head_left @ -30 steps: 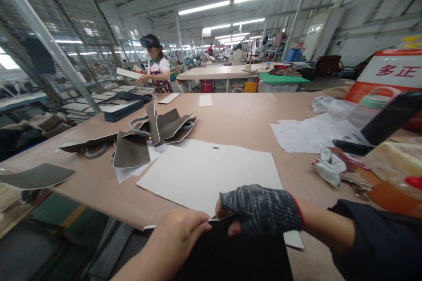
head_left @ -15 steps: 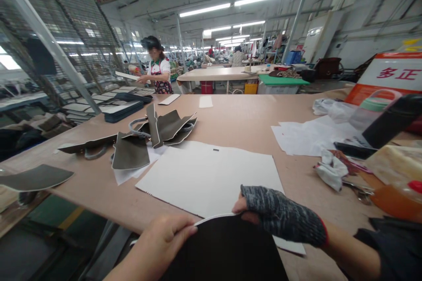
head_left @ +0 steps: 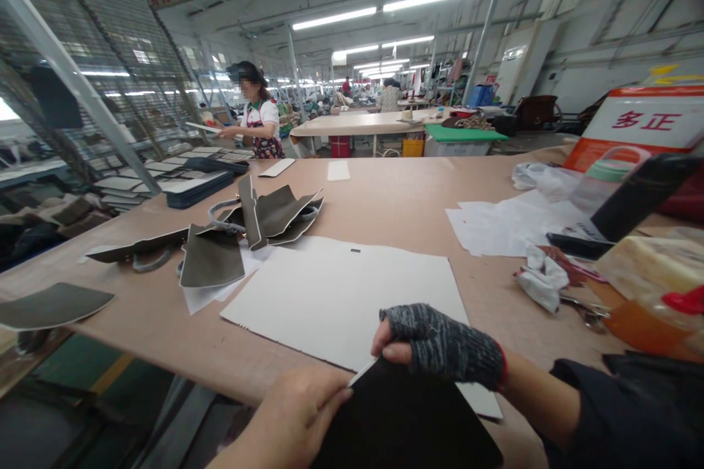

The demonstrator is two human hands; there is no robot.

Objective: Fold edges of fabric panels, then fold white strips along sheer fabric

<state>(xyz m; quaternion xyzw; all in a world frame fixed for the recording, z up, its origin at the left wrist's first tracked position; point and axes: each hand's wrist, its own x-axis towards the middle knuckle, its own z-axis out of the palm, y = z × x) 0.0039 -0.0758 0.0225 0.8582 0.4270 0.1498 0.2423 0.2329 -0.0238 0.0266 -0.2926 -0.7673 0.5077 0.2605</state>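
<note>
1. At 9 o'clock from the white sheet [head_left: 341, 293]: a curved grey-brown piece [head_left: 55, 305], lying on the near left side of the table [head_left: 396, 198]. Best left alone.
2. At 10 o'clock: bent grey-brown pieces [head_left: 214, 258] with looped handles, heaped partly over white paper. Best left undisturbed too.
3. At 7 o'clock: the bare left hand [head_left: 300, 403], grip closed in a pinch, thumb against fingers on the lower end of a pale edge [head_left: 364, 371]. Pinch snugly, without creasing.
4. At 5 o'clock: the black panel [head_left: 407, 418], tilted, overlapping the near side of the white sheet. Cannot tell its support underneath. For good edge handling, hold the short span between both hands straight and press evenly.
5. At 4 o'clock: the right hand [head_left: 440, 348] in a fingerless knit glove, grip closed, thumb and finger pinching the upper end of the same edge. Match the left hand's tension; avoid twisting. Cannot tell the exact pressure.
6. At 3 o'clock: a crumpled wad [head_left: 542, 282] and a metal tool [head_left: 589, 314], well apart from the panel. Steer the panel's corners clear of both.
</note>
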